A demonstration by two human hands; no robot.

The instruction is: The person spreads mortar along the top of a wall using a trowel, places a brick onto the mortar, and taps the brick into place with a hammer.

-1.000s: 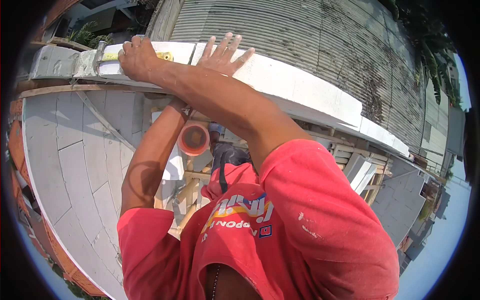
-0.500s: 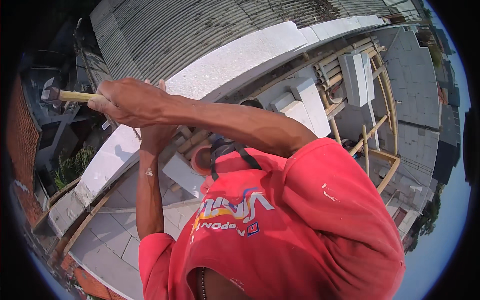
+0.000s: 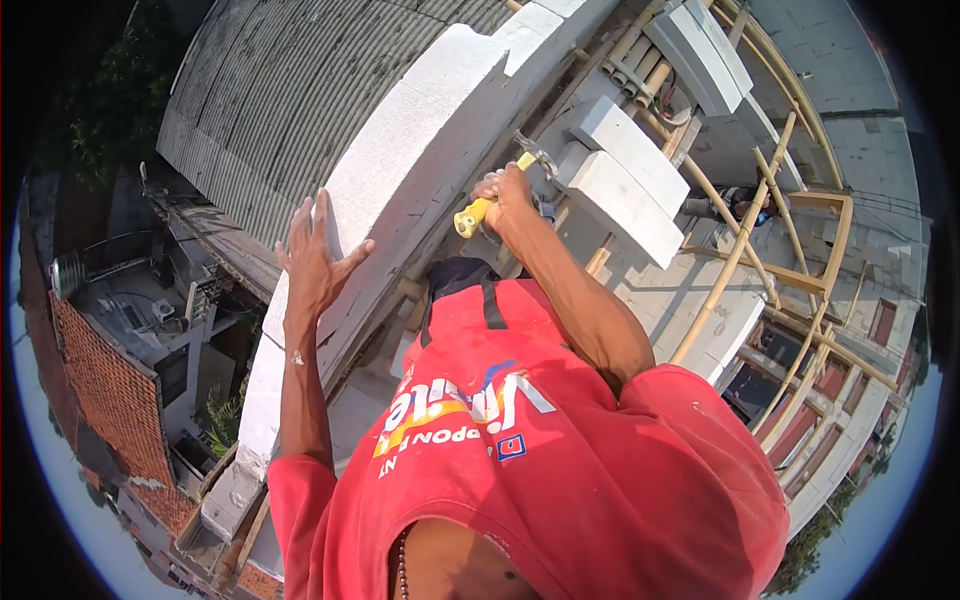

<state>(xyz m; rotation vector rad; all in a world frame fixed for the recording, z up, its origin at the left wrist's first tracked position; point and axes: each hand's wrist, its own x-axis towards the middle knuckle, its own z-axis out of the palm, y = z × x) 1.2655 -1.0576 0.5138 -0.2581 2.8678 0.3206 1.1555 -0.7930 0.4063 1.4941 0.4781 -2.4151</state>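
My left hand point(image 3: 316, 262) is open, its fingers spread over the top of a white block wall point(image 3: 425, 112) at the wall's outer side. Closed round the yellow handle of a hammer point(image 3: 469, 219) is my right hand point(image 3: 508, 198), on the inner side of that wall. The metal hammer head points away toward the far right. White blocks point(image 3: 625, 205) lie stacked on the scaffold just right of the hammer.
A grey corrugated roof point(image 3: 310, 120) adjoins the wall's far left. Bamboo poles point(image 3: 735, 262) form scaffolding on the right, with another person point(image 3: 740, 203) lower down among them. An orange tiled roof point(image 3: 115, 400) lies far below at left.
My right hand has swung the hammer from the far left across to the inner side of the wall. My left hand now shows spread on the wall top. The view has shifted.
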